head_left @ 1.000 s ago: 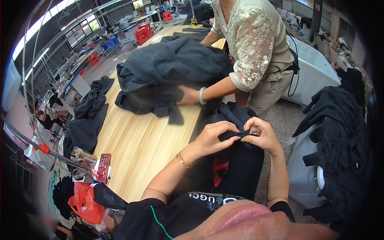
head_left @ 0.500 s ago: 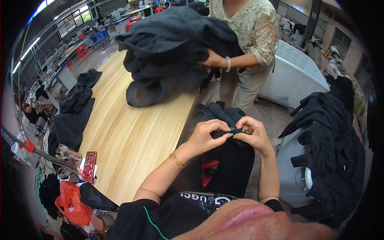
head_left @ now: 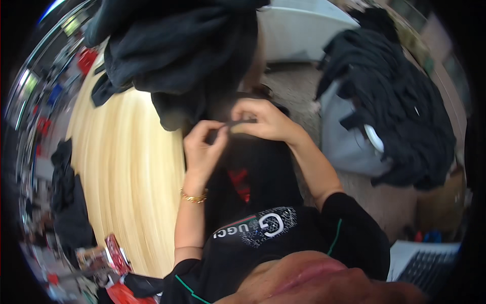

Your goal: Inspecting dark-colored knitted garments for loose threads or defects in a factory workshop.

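My left hand (head_left: pixel 204 149) and my right hand (head_left: pixel 266 120) meet above my lap, thumbs and fingers pinched close together. Between them they hold the edge of a dark cloth (head_left: pixel 236 123), blurred by motion; the rest of it merges with my black clothes. A large bundle of black fabric (head_left: pixel 177 48) hangs just beyond my hands, over the far part of the wooden table (head_left: pixel 131 177). In the earlier picture a person across from me carries this bundle; now it hides most of that person.
On the right, black cloth pieces (head_left: pixel 400 101) drape over a pale bin (head_left: pixel 336 137). Behind stands a large white tub (head_left: pixel 298 28). More black cloth (head_left: pixel 71 202) lies along the table's left edge, near a red phone (head_left: pixel 117 255) and a red bag (head_left: pixel 126 294).
The view has swung to the right and downward. The bundle has come nearer to me. Both my hands keep their pinch on the cloth.
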`<state>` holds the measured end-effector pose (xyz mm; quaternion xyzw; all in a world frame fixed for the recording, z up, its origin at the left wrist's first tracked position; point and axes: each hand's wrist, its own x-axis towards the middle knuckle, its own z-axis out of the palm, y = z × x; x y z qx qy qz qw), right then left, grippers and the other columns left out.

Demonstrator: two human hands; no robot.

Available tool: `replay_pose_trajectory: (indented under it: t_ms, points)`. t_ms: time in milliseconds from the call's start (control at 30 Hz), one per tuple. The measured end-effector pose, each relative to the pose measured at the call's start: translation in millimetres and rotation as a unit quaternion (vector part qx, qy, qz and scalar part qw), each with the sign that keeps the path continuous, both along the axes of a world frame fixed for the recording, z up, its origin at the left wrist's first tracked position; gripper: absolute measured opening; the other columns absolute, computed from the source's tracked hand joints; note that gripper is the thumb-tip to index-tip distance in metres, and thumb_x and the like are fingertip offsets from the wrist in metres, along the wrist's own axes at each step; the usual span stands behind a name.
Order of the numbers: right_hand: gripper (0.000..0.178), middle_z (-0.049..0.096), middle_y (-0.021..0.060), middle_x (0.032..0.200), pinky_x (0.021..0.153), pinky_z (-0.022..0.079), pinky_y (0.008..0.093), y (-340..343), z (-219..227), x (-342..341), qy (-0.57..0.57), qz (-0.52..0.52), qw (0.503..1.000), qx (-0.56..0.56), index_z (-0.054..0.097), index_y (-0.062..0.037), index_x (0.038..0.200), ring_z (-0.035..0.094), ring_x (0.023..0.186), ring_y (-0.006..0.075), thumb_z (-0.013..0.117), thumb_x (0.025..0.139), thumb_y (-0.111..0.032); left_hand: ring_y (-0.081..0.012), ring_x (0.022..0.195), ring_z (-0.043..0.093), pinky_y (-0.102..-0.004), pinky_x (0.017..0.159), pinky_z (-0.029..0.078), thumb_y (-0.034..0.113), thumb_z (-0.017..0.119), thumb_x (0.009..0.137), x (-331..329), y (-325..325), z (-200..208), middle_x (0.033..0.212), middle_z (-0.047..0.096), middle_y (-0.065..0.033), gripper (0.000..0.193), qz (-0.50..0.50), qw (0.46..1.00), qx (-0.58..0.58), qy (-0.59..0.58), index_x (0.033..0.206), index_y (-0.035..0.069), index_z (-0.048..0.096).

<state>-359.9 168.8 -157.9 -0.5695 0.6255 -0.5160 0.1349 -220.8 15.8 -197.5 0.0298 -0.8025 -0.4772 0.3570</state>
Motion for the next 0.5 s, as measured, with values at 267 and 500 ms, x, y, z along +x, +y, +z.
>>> replay_pose_trajectory:
  t_ms: [267, 500]
  points:
    - [0.013, 0.065, 0.0022, 0.091, 0.078, 0.050, 0.0217, 25, -19, -8, -0.187, -0.014, 0.975, -0.118, 0.065, -0.0006, 0.093, 0.063, 0.088, 0.0076, 0.070, 0.082, 0.004, -0.0109, 0.086, 0.057, -0.0285, 0.077, 0.045, 0.014, 0.070, 0.090, 5, -58, -28, 0.085, 0.064, -0.0021, 0.017, -0.086, 0.967, -0.221, -0.088, 0.092, -0.002, 0.064]
    - [0.023, 0.063, 0.0044, 0.099, 0.085, 0.049, 0.0283, 36, -40, -20, -0.059, -0.096, 0.993, 0.020, 0.065, -0.0005, 0.100, 0.061, 0.096, 0.0125, 0.076, 0.080, -0.006, -0.0022, 0.071, 0.044, -0.0178, 0.064, 0.035, 0.012, 0.060, 0.098, 14, -71, 56, 0.078, 0.051, 0.0066, 0.010, -0.093, 0.991, 0.077, -0.064, 0.092, 0.004, 0.062]
